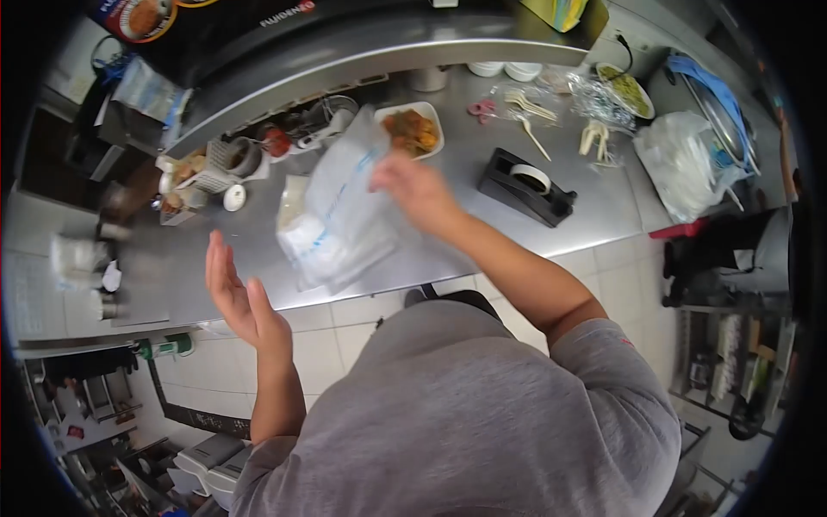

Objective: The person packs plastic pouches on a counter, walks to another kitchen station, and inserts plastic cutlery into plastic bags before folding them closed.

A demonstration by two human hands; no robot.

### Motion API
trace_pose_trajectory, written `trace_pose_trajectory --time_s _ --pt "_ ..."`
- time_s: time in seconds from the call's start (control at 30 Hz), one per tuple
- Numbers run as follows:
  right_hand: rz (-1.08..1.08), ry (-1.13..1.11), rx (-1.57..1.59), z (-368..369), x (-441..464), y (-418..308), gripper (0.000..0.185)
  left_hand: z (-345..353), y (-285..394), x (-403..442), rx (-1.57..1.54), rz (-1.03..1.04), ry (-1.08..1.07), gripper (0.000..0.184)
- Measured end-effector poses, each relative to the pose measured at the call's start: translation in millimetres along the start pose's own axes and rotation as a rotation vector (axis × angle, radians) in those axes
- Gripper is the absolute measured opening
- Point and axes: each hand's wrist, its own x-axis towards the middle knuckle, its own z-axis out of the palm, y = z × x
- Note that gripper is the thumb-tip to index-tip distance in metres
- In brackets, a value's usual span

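A clear plastic bag [340,194] with blue print lies on the steel counter, with something white bundled at its lower left. My right hand [418,194] is at the bag's right edge, fingers curled and smeared by motion; whether they grip the plastic is unclear. Just behind that hand, a white tray [440,129] holds orange and brown food [412,131]. My left hand [241,297] is raised over the counter's front edge, left of the bag, fingers stretched out and nothing in it.
A black tape dispenser [527,187] stands right of the tray. Beyond it lie plastic forks [532,105], pink-handled scissors [482,108] and a dish of green food [626,89]. Condiment containers [194,185] crowd the back left. A filled plastic bag [680,164] sits far right, and a shelf [388,56] overhangs the back.
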Motion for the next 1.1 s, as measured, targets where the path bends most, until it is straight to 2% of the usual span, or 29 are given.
trace_pose_trajectory --time_s 0.03,0.1,0.13,0.2,0.23,0.3,0.4,0.43,0.47,0.5,0.53,0.57,0.6,0.63,0.67,0.73,0.8,0.87,0.9,0.93,0.97,1.07,1.1 --pt "0.006 0.097 0.035 -27 -13 -14 0.007 -2 -22 -15 -0.021 -0.020 0.001 0.048" --pt "0.033 0.318 0.178 -95 -35 -28 0.011 7 -54 -43 0.147 -0.306 -0.045 0.044" --pt "-0.064 0.438 0.158 -132 -48 -39 0.009 23 -56 -51 0.129 -0.367 -0.149 0.042" --pt "0.014 0.721 0.001 -204 -81 -75 0.006 71 -48 -60 0.096 -0.411 -0.405 0.042" --pt "0.004 0.853 -0.127 -237 -93 -92 0.006 100 -41 -60 0.078 -0.287 -0.573 0.047" --pt "-0.180 0.964 -0.370 -294 -110 -117 0.009 168 -12 -49 0.026 -0.086 -0.865 0.058" --pt "-0.236 0.837 -0.625 -354 -130 -132 0.010 287 37 -35 -0.074 0.308 -1.115 0.070" --pt "-0.179 0.820 -0.676 -365 -131 -130 0.009 329 51 -40 -0.070 0.411 -1.183 0.069" --pt "-0.122 0.799 -0.726 -372 -129 -122 0.009 378 53 -56 0.073 0.648 -1.216 0.064" --pt "-0.145 0.781 -0.730 -382 -126 -107 0.009 414 54 -69 0.091 0.825 -1.138 0.045" --pt "-0.023 0.783 -0.880 -392 -125 -95 0.010 446 57 -83 0.092 0.816 -1.121 0.045" --pt "-0.034 0.765 -1.043 -403 -122 -80 0.011 477 59 -93 0.184 0.620 -1.274 0.036" --pt "-0.082 0.726 -0.931 -419 -122 -58 0.010 500 65 -100 0.273 0.407 -1.425 0.029" --pt "-0.042 0.770 -0.653 -424 -120 -43 0.009 508 73 -98 0.480 0.522 -1.577 0.026" --pt "-0.103 0.823 -0.555 -432 -118 -22 0.009 505 79 -94 0.693 0.642 -1.730 0.023" --pt "-0.062 0.901 -0.224 -439 -121 23 0.009 485 71 -95 0.622 0.613 -1.604 0.019" --pt "-0.021 0.893 -0.115 -432 -127 71 0.009 461 59 -114 0.648 0.625 -1.447 0.014" --pt "0.112 0.722 -0.171 -420 -142 112 0.011 445 56 -118 0.728 0.493 -1.468 0.013" --pt "0.136 0.560 -0.378 -424 -157 143 0.012 442 70 -101 0.799 0.362 -1.568 0.016" --pt "0.209 0.475 -0.377 -421 -169 167 0.013 439 83 -81 0.868 0.223 -1.665 0.019" --pt "0.232 0.420 -0.373 -418 -173 174 0.013 442 86 -75 0.787 0.194 -1.402 0.023" --pt "0.321 0.261 -0.302 -415 -174 183 0.013 490 84 -73 0.416 -0.189 -0.958 0.031" --pt "0.377 0.174 -0.258 -417 -172 183 0.013 505 74 -91 0.427 -0.196 -0.954 0.031"
